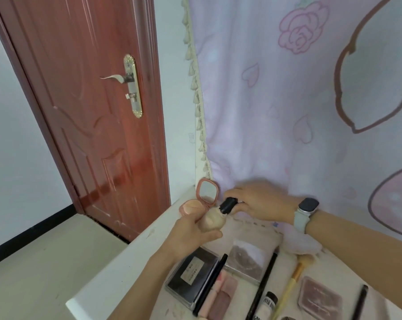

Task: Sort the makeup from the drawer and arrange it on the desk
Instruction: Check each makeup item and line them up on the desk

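From the left, our open pink compact [198, 200] stands at the desk's [116, 271] far corner, seemingly already placed. Our left hand [190, 236] wraps the beige foundation bottle [213, 219] just above the desk, steadying it while our right hand [260, 203] pinches its black cap [227, 205], probably tightening it before setting it beside the palettes [193, 278].

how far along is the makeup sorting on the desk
Well along, it seems: an open pink compact, a black palette, brushes and a pink palette already lie on the desk. In hand: the left hand holds a beige foundation bottle while the right hand grips its black cap. The drawer is out of view, so what's left is unclear.
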A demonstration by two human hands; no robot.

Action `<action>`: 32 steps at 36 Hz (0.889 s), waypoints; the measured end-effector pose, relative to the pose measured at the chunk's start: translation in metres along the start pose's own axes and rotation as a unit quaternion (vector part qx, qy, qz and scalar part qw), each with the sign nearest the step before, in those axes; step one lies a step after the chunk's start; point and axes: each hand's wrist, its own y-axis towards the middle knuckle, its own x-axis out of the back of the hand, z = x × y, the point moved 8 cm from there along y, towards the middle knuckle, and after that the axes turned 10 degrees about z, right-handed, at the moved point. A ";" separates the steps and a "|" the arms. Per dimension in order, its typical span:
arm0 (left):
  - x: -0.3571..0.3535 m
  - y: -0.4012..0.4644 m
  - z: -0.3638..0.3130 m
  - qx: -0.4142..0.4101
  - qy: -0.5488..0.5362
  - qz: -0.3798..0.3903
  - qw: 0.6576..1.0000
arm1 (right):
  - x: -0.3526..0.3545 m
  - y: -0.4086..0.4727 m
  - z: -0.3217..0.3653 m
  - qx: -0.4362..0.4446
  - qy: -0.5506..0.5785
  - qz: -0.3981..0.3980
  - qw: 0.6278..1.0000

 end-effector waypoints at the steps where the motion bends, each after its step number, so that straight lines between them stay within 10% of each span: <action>1: 0.003 -0.002 -0.008 -0.016 0.004 -0.014 1.000 | 0.006 -0.004 0.004 0.001 0.074 0.005 0.997; 7: 0.021 -0.027 -0.056 -0.101 0.044 -0.136 0.985 | 0.042 -0.032 0.023 -0.031 0.381 -0.063 0.922; 16: 0.013 -0.065 -0.092 -0.116 0.015 -0.121 0.986 | 0.077 -0.073 0.056 -0.115 0.251 -0.237 0.931; 22: 0.014 -0.092 -0.091 -0.111 -0.065 -0.108 0.986 | 0.084 -0.088 0.095 0.023 0.279 -0.103 0.954; 32: 0.010 -0.116 -0.103 -0.104 -0.011 -0.120 0.987 | 0.085 -0.100 0.105 -0.062 0.209 -0.079 0.973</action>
